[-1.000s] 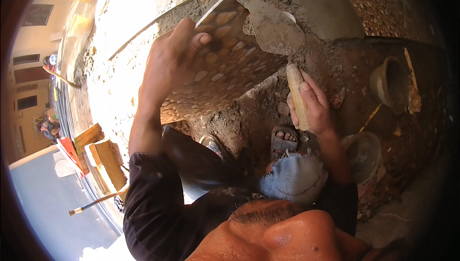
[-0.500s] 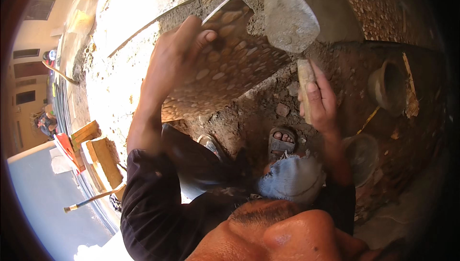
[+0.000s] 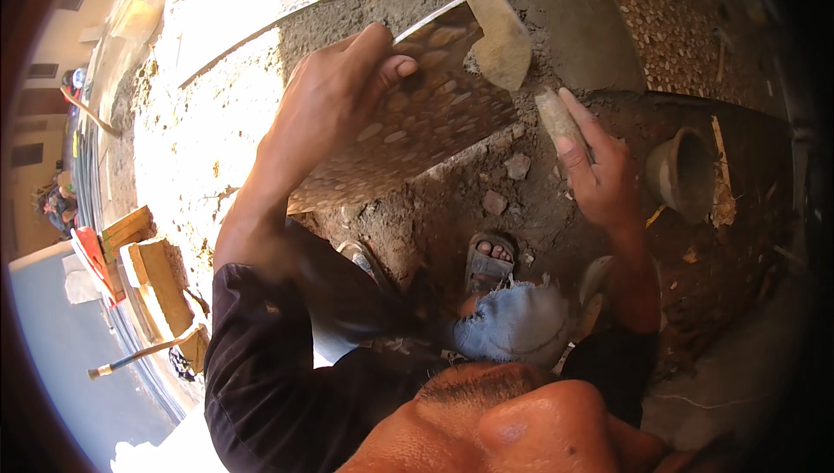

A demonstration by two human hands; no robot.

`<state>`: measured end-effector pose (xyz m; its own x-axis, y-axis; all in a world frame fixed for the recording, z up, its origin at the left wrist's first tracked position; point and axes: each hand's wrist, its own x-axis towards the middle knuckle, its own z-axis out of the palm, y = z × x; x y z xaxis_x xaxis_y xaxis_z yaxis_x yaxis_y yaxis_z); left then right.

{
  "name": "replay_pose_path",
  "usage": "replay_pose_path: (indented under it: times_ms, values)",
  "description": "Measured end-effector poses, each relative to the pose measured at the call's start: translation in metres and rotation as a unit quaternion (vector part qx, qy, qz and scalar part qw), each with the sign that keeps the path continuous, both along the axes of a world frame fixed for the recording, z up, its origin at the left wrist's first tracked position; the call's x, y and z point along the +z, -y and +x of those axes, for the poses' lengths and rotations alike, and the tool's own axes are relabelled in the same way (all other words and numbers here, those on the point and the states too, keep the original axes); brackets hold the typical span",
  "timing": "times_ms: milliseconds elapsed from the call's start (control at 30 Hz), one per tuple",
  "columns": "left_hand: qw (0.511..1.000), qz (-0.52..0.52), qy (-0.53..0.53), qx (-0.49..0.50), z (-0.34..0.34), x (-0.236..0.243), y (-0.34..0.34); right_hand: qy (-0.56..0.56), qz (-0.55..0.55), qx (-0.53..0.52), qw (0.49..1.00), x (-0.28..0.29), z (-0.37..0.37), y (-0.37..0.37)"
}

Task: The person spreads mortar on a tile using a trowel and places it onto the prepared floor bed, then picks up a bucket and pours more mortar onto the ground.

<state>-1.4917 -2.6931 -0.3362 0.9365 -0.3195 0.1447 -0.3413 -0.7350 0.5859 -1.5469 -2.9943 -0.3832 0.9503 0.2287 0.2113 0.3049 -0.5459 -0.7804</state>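
My left hand [image 3: 326,104] grips the upper edge of a pebble-patterned tile [image 3: 417,121], which it holds tilted up. Closed round a worn handle, my right hand [image 3: 601,173] holds a trowel [image 3: 499,43]. The trowel's pointed blade is turned partly on edge at the tile's right side, touching or very near it; I cannot tell which. Clumps of wet mortar sit beside the blade there. Smooth grey mortar [image 3: 586,30] lies just right of the blade.
Pebble-patterned tiles [image 3: 665,52] lie beyond and to the right of the mortar. A bowl-shaped container [image 3: 680,173] and a wood splinter [image 3: 723,169] are at right. Stone lumps [image 3: 494,203] lie near my sandalled foot [image 3: 491,260]. Wooden blocks [image 3: 161,286] and a long-handled tool [image 3: 143,357] are at left.
The trowel has moved left to the tile's edge, and its blade has turned from flat to partly edge-on. My left hand keeps its hold on the tile.
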Motion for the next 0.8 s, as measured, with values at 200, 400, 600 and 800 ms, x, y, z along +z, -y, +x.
replay_pose_path:
  times_ms: [200, 400, 600, 800]
  values:
    - [1.0, 0.024, -0.007, 0.007, 0.003, -0.001, 0.0, -0.085, 0.001, -0.006, 0.996, 0.005, 0.001, 0.004]
    - [0.999, 0.04, 0.024, -0.005, 0.002, 0.0, 0.001, -0.117, 0.033, 0.004, 0.993, 0.003, 0.005, 0.003]
    - [0.995, 0.039, 0.088, -0.037, 0.004, 0.001, 0.007, -0.123, -0.009, -0.001, 0.992, 0.01, 0.005, 0.002]
    - [0.997, 0.071, 0.021, -0.008, 0.002, 0.002, 0.004, -0.099, 0.024, -0.017, 0.995, 0.012, 0.006, 0.002]
